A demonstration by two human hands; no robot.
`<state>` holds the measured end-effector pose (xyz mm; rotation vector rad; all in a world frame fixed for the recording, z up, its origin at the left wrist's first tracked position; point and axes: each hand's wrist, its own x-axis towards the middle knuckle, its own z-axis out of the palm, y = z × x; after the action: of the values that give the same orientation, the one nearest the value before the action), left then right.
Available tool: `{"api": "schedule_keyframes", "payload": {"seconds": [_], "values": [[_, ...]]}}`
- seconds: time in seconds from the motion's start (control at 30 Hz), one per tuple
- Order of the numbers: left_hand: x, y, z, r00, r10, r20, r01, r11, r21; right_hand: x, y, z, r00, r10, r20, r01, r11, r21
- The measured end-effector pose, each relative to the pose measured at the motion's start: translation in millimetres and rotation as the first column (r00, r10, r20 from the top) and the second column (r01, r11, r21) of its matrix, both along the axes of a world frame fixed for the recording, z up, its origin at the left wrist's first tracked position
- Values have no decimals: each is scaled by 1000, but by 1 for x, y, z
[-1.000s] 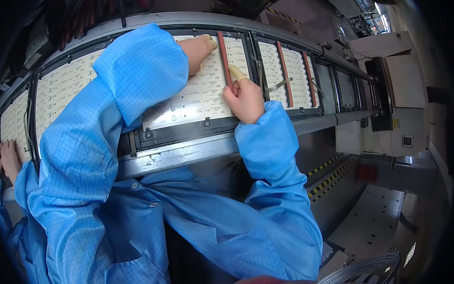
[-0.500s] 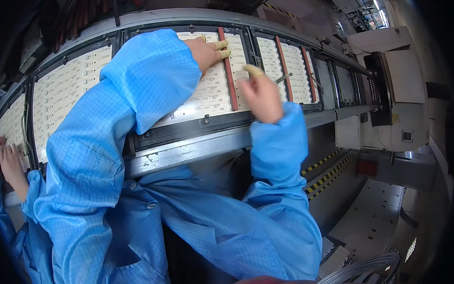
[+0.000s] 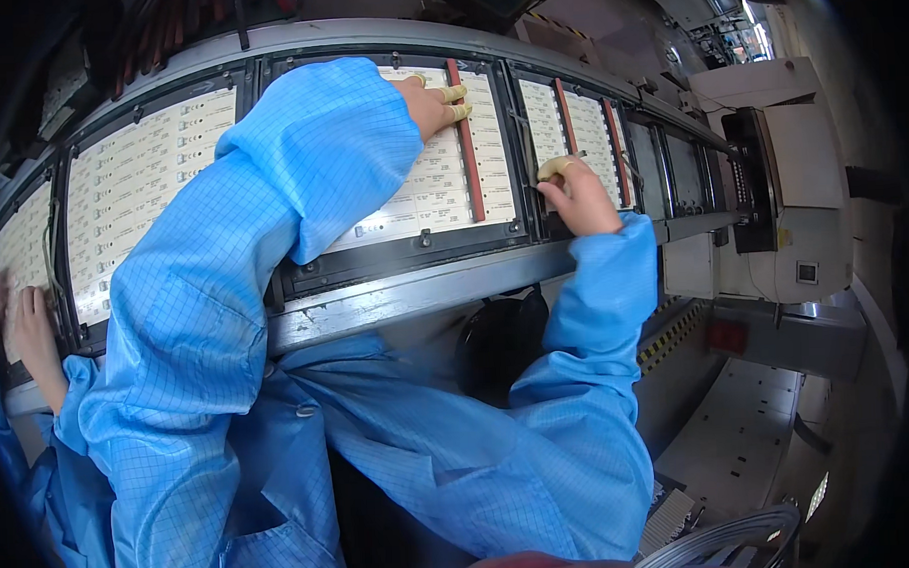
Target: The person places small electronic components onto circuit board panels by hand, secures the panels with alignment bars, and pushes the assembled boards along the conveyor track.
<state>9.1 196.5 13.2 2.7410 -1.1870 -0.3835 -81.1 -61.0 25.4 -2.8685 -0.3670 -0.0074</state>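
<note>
My left hand (image 3: 430, 103) lies with stretched fingers on a white label-like panel (image 3: 490, 148) in a black frame. Pale finger cots cover its fingertips, which touch the upper part of a narrow reddish-brown bar (image 3: 472, 173) across the panel. My right hand (image 3: 584, 197), also with a pale finger cot, is closed in a pinch at the border between this frame and the one to its right. A thin dark curved strip (image 3: 526, 146) runs along that border down to the pinched fingertips. What they hold is hidden.
Framed white panels (image 3: 150, 174) line a metal conveyor rail (image 3: 405, 291). More reddish bars (image 3: 566, 120) cross the right-hand panel. At far left, a co-worker's hand (image 3: 34, 334) rests over another panel. A pale machine (image 3: 811, 171) stands at the conveyor's right end.
My right hand has moved right and down, from beside the reddish bar to the frame border, and its fingers have closed. The frames have shifted slightly right, my left hand with them.
</note>
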Motion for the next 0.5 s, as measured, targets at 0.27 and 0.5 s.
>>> {"api": "schedule_keyframes", "payload": {"seconds": [0.27, 0.5], "values": [[1, 4, 0, 999, -52, -10, 51, 998, -20, 25, 54, 9, 882, -124, -455, 297, 895, 332], [2, 4, 2, 999, -36, 7, 36, 999, 7, 49, 94, -13, 876, -243, -416, 422, 804, 418]]}}
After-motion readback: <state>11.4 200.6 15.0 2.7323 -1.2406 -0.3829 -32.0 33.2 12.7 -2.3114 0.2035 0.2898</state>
